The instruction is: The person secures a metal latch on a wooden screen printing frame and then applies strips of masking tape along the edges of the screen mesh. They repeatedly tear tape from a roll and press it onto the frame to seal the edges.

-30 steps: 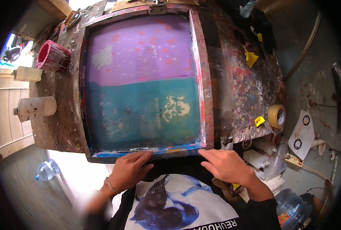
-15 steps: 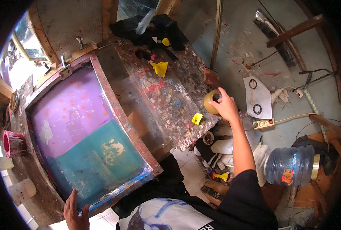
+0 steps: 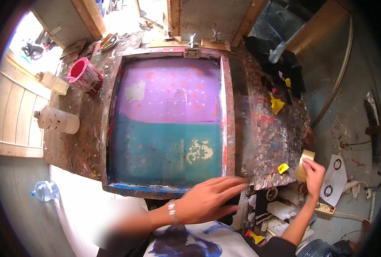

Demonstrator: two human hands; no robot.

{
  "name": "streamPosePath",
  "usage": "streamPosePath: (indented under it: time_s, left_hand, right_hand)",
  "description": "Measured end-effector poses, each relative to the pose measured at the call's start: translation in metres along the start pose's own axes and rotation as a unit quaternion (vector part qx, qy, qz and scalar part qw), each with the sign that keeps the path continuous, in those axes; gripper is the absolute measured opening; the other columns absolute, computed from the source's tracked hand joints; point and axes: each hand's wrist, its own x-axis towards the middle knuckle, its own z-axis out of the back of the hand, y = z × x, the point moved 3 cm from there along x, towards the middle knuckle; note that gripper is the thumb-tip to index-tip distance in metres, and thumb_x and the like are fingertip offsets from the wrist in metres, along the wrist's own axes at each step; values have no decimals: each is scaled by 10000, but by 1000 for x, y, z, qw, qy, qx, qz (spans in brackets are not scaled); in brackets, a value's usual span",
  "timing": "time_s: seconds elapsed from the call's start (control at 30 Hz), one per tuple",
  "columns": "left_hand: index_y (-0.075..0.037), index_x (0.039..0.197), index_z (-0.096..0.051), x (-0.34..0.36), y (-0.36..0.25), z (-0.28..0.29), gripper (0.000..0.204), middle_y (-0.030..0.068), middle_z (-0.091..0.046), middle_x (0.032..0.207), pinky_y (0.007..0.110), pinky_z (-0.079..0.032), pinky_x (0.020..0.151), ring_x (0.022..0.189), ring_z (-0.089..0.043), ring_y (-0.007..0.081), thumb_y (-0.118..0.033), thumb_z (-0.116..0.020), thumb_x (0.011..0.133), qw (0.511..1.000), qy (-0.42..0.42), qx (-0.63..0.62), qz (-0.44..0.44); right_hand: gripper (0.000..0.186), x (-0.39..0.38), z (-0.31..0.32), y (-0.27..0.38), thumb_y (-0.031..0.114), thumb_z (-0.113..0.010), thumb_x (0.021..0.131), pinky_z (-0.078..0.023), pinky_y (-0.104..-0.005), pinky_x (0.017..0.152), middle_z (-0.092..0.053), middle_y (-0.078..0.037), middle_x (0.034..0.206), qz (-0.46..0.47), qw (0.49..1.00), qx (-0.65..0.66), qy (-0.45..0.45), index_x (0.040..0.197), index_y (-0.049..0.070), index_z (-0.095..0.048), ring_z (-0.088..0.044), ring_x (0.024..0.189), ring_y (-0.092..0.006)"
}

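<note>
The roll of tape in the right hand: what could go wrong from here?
The roll of tape, held by the right hand at the edge of the table, might slip and drop among the white containers below. The left hand, open by the near side of the frame, could perhaps bump the frame or brush the screen.

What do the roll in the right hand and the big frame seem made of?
Roll: probably plastic tape, smooth and glossy, judging by its shiny tan band. Frame: likely wood, with brownish, rough-looking, paint-smeared rails, though the paint leaves this uncertain.
</note>
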Motion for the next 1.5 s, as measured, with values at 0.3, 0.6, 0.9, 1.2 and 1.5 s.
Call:
streamPosePath:
  time_s: [0.3,0.6,0.9,1.2,1.5]
  left_hand:
    - [-35,1331,-533,47,-3,-40,638,175,-419,1450,471,-273,1141,1373,-351,374,-317,-746,800,976,28,-213,-25]
    - [-150,1146,-720,8,13,-39,292,133,-512,1403,440,-381,1062,1342,-422,317,-157,-712,854,974,-53,-210,72]
    - [-52,1053,-728,8,-8,87,182,137,-682,1177,349,-402,1003,1166,-600,227,-92,-654,892,918,-281,-226,167]
    - [100,1156,-612,-25,-46,156,311,278,-577,1218,477,-414,1028,1128,-576,367,-118,-483,976,931,-324,-166,-30]
    - [-269,924,-777,-130,-91,164,170,-197,-670,1092,456,-221,1019,1082,-474,120,-155,-665,866,763,-384,-470,-221]
  right_hand:
    - [161,-114,-63,133,31,-727,726,-490,-253,632,-690,-120,748,22,943,297,152,879,-13,-750,-646,679,-157]
    - [891,-127,-100,143,139,-788,791,-529,-346,860,-622,-226,1181,-80,784,569,234,1510,63,-268,-654,1018,-246]
    - [1098,-127,-125,145,485,-813,731,-556,-385,742,-702,-165,857,112,963,121,211,1482,-14,-186,-713,777,-324]
    - [522,-76,-126,141,285,-767,801,-540,-338,798,-730,-114,908,87,869,171,456,1260,106,-594,-717,855,-257]
    - [185,-94,4,235,67,-697,824,-523,-309,612,-646,-122,784,345,791,45,503,998,6,-682,-630,699,-185]
